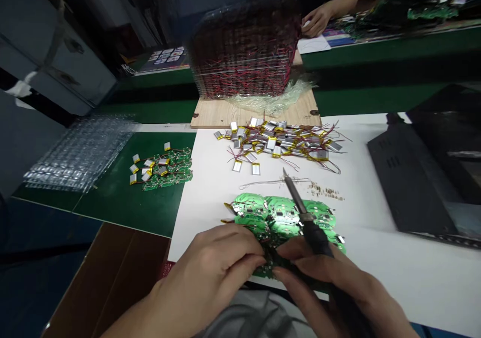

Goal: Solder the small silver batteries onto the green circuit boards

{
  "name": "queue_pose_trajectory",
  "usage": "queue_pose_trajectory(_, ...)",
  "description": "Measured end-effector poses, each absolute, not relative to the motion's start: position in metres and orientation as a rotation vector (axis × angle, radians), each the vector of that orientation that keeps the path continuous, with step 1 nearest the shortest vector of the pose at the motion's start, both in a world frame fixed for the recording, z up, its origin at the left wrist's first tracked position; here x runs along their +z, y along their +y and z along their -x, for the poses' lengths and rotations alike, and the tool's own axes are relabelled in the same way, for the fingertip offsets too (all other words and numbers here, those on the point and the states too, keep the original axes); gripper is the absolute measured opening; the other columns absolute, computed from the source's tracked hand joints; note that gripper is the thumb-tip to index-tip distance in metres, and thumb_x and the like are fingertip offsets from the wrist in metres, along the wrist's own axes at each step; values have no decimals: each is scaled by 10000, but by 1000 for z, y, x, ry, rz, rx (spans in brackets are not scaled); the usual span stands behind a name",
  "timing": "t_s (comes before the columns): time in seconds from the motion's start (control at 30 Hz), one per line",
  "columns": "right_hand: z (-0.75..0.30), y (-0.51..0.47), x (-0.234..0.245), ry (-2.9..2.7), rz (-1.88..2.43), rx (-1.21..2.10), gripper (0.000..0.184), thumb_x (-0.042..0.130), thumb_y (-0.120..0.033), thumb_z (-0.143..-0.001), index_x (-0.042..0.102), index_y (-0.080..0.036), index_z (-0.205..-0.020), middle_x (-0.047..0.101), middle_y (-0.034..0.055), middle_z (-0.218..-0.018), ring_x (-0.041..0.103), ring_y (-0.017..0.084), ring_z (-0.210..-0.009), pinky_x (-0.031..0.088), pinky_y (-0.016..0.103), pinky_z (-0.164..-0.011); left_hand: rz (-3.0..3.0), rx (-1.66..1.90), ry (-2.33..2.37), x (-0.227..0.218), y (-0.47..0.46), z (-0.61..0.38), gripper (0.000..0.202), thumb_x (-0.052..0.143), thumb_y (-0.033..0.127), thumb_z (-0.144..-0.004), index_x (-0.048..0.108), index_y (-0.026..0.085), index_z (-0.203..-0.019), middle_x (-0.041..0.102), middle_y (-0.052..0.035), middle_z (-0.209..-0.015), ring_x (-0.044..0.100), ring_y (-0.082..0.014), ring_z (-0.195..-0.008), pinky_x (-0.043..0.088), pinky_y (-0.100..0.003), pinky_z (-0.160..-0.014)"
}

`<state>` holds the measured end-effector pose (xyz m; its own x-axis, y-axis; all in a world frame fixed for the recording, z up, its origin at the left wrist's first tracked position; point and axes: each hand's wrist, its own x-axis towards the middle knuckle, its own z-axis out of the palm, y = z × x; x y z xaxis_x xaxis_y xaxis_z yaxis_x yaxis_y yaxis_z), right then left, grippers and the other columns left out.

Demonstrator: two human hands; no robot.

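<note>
A green circuit board panel [283,210] lies on the white sheet in front of me. My left hand [221,258] is closed in a pinch at its near edge, and what sits between the fingertips is hidden. My right hand [338,283] holds a soldering iron [315,235], its tip pointing up and away, above the board. The thumb and fingers of that hand also reach the board's near part, close to my left fingertips. Small battery cells with yellow ends stick out at the panel's left edge, partly covered by my left hand.
A heap of small silver battery cells [278,140] with wires lies beyond the panel. Wired boards [169,170] rest on the green mat at left, near bubble wrap [80,150]. A dark stand [409,177] is at right. A wrapped stack [244,52] and another person's hand [317,21] are behind.
</note>
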<state>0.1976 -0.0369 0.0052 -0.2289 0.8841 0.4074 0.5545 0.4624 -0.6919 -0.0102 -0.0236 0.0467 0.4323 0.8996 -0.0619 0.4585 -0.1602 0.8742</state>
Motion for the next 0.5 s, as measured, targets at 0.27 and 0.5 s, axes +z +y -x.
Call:
queue_pose_trajectory(0.27,-184,-37,10,-1773,1157,657,233,508,-114,-892,651,-298,-902,731,-8,-825,705,150,-655,583,236,-555,-1624,749,1267,44,-28,6,181,651,100,-920,713,248,-1004,743,40,-917,701,-127,-860,533,-211,-767)
queue_pose_trajectory(0.5,-184,-41,6,-1727,1243,529,163,648,-134,-863,609,-290,-884,731,0,-901,723,157,-775,592,230,-628,-1619,874,1318,40,-29,3,216,663,89,-908,747,259,-1009,760,31,-928,712,-119,-850,545,-192,-733)
